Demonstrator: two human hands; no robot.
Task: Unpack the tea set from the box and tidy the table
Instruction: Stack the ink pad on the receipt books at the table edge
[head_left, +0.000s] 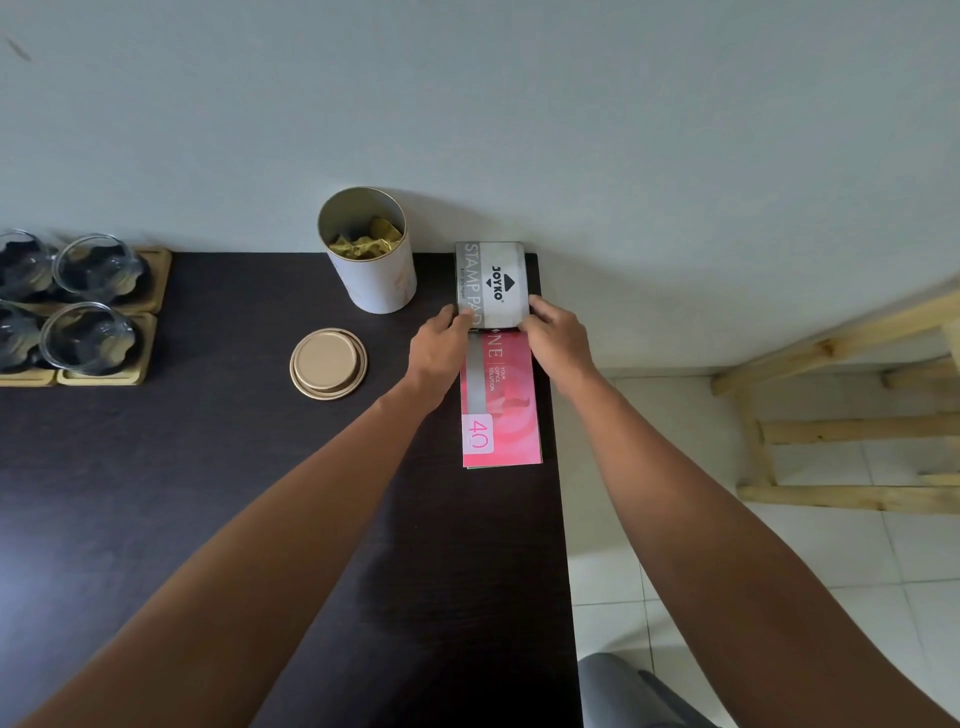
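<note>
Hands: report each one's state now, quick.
Left hand: grips the stamp pad tin at its near left corner.
Right hand: grips the tin's near right corner.

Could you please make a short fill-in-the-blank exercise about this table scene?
1. Both hands hold the stamp pad tin above a ____ booklet.
2. The round lid lies ____ the open canister.
3. The glass cups stand on ____ coasters.

Missing words: pink; beside; wooden
</note>
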